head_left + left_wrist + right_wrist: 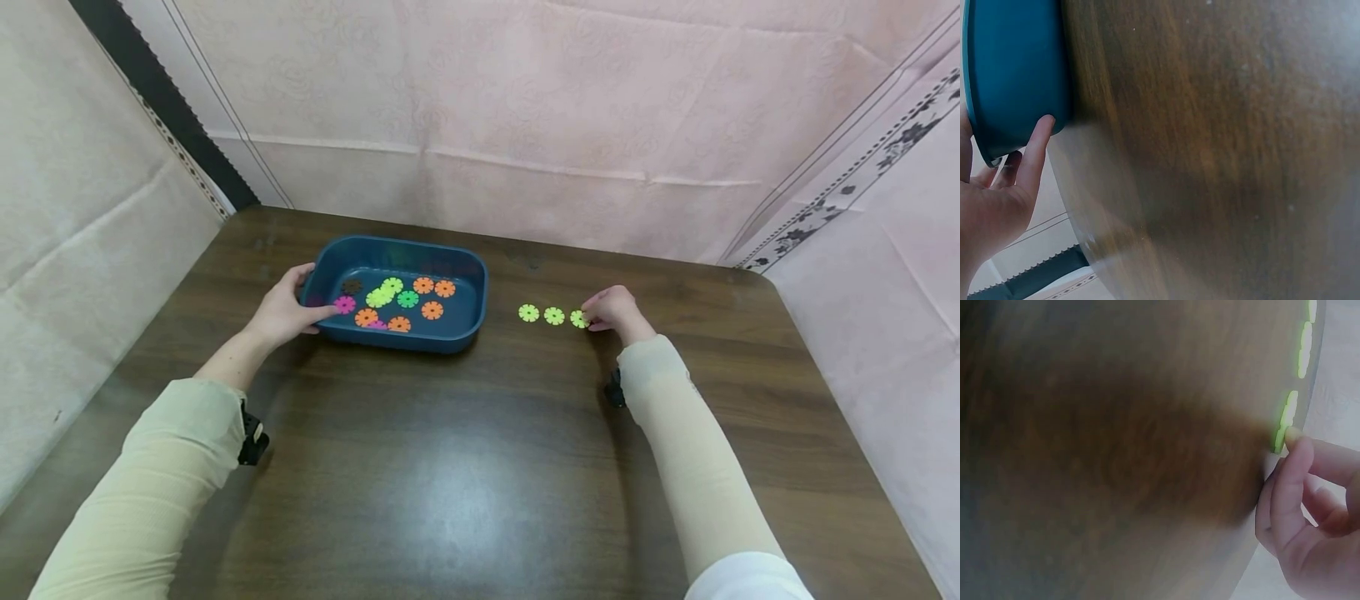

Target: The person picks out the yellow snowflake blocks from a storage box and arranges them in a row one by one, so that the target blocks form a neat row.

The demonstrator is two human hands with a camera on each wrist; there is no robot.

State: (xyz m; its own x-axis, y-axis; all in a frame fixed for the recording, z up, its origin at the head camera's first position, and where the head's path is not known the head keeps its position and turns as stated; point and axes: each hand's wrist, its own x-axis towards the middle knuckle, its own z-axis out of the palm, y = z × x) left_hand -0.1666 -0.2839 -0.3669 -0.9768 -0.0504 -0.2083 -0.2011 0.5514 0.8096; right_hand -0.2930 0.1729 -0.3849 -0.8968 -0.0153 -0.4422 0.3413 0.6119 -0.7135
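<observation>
At its left end, a dark blue plastic basin (388, 336) is gripped by my left hand (285, 310), the thumb over its rim. The left wrist view shows the basin's outer wall (1019, 69) with fingers against it. Inside lie several notched plastic discs, among them an orange disc (431, 310), a green disc (407, 299) and a pink disc (344, 304). To the right of the basin, my right hand (617, 313) pinches the edge of a yellow-green notched disc (577, 319). Two matching discs, the middle disc (553, 316) and the left disc (528, 312), continue the row.
The brown wooden table (450, 433) reaches back to a pale patterned cloth (525, 108). More cloth hangs at the left (82, 208) and right sides. A dark device (252, 437) is strapped to the left wrist, another (614, 388) to the right.
</observation>
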